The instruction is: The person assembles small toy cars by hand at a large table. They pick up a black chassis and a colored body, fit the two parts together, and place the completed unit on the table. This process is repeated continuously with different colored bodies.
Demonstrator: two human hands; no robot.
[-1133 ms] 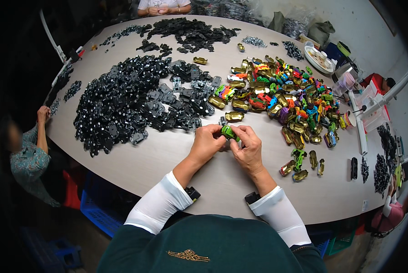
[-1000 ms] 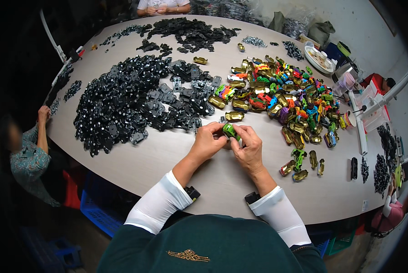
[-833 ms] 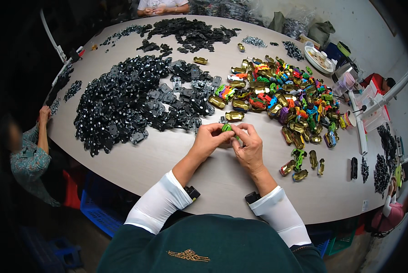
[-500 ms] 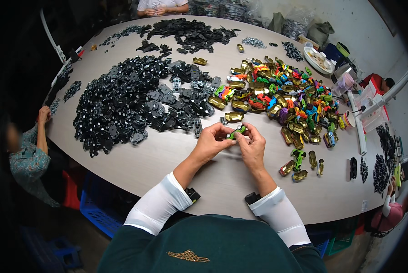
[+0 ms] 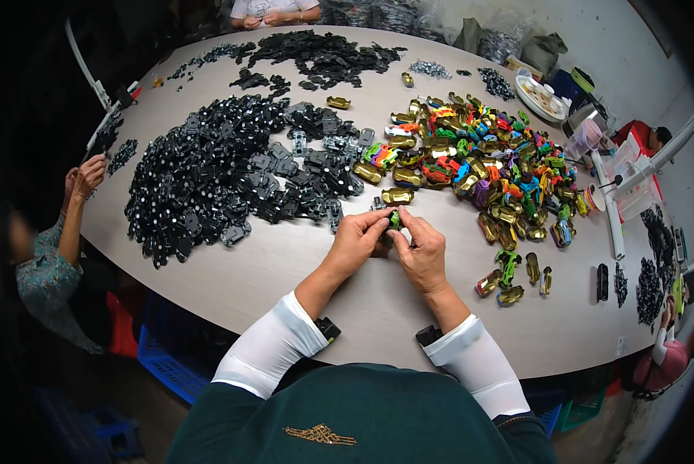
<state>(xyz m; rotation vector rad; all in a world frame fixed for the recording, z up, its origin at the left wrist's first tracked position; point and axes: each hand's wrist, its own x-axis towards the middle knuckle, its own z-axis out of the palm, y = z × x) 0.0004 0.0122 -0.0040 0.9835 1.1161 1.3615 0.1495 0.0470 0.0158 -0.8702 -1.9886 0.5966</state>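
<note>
Green toy car: small, pinched between fingertips of both hands, above desk near its front edge. Left hand: clenched around car's left side, thumb and forefinger on it. Right hand: grasping car's right side, fingers curled. Heap of black chassis parts: left of hands, spread over desk. Pile of coloured toy car bodies: right and beyond hands. Gold car body: just beyond held car. Second person's hand: at desk's left edge.
</note>
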